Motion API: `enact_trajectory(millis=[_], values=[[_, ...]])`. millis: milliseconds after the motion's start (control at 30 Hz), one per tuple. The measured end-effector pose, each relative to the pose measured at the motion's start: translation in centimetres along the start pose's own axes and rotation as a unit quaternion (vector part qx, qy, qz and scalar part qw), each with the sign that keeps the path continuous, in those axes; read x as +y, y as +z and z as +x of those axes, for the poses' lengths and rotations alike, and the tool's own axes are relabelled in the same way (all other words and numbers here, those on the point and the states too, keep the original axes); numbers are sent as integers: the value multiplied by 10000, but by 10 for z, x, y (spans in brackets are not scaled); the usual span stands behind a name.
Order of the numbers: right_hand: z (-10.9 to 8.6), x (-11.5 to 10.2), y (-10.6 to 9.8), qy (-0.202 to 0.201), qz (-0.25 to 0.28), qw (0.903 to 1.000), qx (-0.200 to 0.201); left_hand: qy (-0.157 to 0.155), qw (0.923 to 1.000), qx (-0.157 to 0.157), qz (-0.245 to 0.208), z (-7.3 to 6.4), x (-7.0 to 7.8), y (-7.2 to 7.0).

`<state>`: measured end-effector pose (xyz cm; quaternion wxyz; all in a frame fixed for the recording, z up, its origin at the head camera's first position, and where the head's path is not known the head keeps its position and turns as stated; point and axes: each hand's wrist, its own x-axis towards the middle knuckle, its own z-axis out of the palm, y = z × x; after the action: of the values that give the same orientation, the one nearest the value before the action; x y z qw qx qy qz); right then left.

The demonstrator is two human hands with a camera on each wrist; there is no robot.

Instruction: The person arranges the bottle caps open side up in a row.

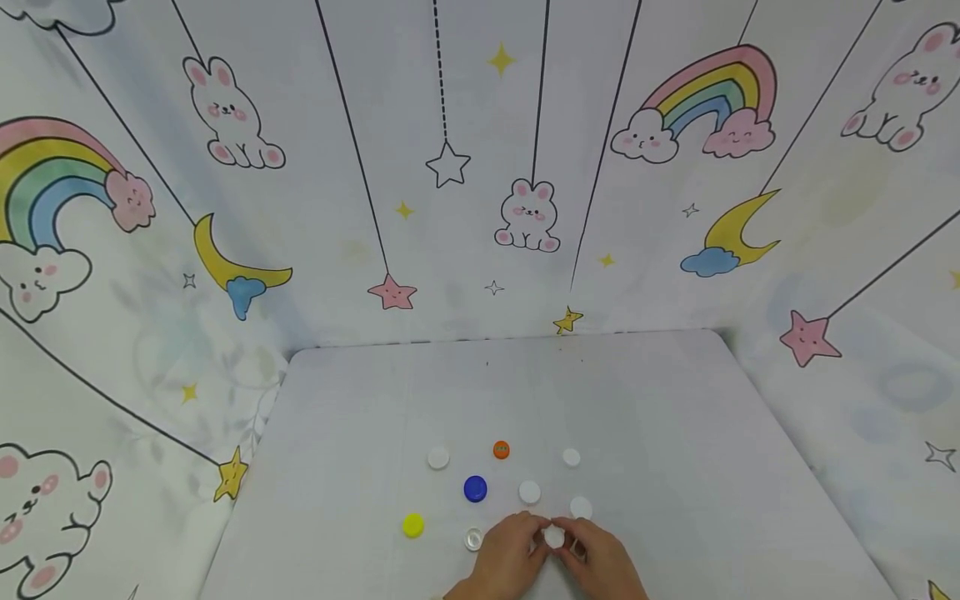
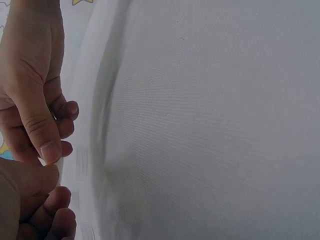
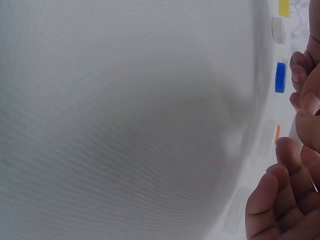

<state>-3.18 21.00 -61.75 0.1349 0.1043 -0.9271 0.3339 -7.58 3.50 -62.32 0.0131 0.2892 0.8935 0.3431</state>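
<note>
Between the fingertips of both hands is a small white bottle cap (image 1: 554,537), held over the near part of the table. My left hand (image 1: 513,552) pinches it from the left, my right hand (image 1: 601,557) from the right. The left wrist view shows the two thumbs meeting tip to tip, and the fingers hide most of the cap. Just left of the left hand lies a whitish cap (image 1: 473,539) showing its hollow side. Another white cap (image 1: 581,507) lies right beyond the right hand's fingers.
Further caps lie spread on the white table (image 1: 337,433): yellow (image 1: 413,525), blue (image 1: 476,488) and orange (image 1: 501,450), plus white ones, such as the white cap (image 1: 529,492) beyond the hands. A patterned cloth (image 1: 465,233) hangs round the back and sides.
</note>
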Motion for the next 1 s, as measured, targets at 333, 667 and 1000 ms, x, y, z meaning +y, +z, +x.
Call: enact_trajectory(millis=[333,667,1000], values=[[-1,-1,-1,780,-75,9907,-1110,-351,9969,-703,106,-1,3,1],[-4,1,2,1205,214,9812,-1494,-108,9976,-649,191,-2,4,1],[-3,4,6,1152,-31,9799,-1629,-128,9972,-639,372,-4,4,3]])
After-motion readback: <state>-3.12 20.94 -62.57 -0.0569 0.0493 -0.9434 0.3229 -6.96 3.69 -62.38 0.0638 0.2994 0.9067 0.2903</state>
